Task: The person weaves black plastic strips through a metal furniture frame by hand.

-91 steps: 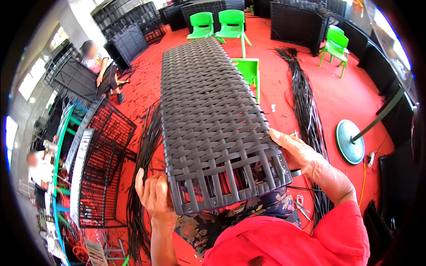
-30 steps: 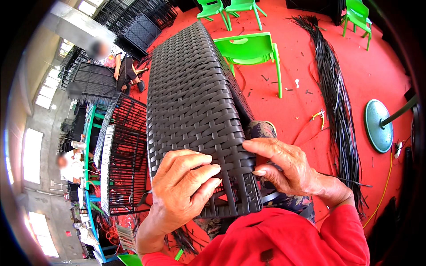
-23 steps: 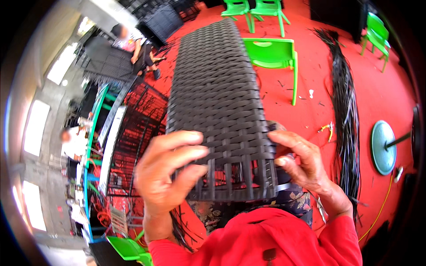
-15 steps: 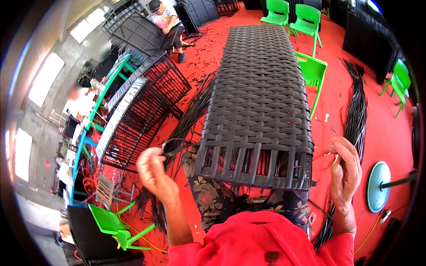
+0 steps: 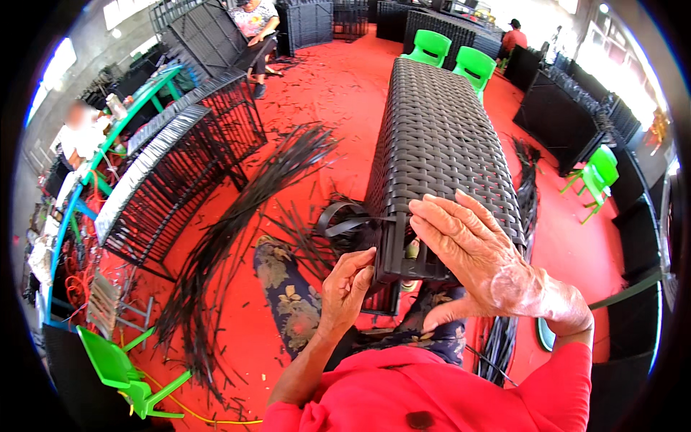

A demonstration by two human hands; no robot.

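A black woven rattan panel on a box-shaped frame (image 5: 446, 155) stands lengthwise before me, its near end above my knees. Its near edge has an unwoven gap, partly hidden by my right hand (image 5: 479, 255), which lies flat over that end with straight fingers and the thumb out. At the near left corner, my left hand (image 5: 345, 291) has half-bent fingers, with the thumb slightly apart and the tips beside the frame. No strip shows between them. A loose black strip (image 5: 332, 216) loops out from the left side, above my left hand, and runs across the near end.
Bundles of black strips (image 5: 237, 223) lie on the red floor (image 5: 302, 93) to the left. Slatted black frames (image 5: 169, 191), green chairs (image 5: 119, 367) and a teal-edged bench (image 5: 72, 216) stand around. Another person (image 5: 255, 29) sits at the far left.
My right hand has moved left from beside the frame onto its near end. My left hand has come right to the near corner. The view has turned right, and the woven frame looks more angled.
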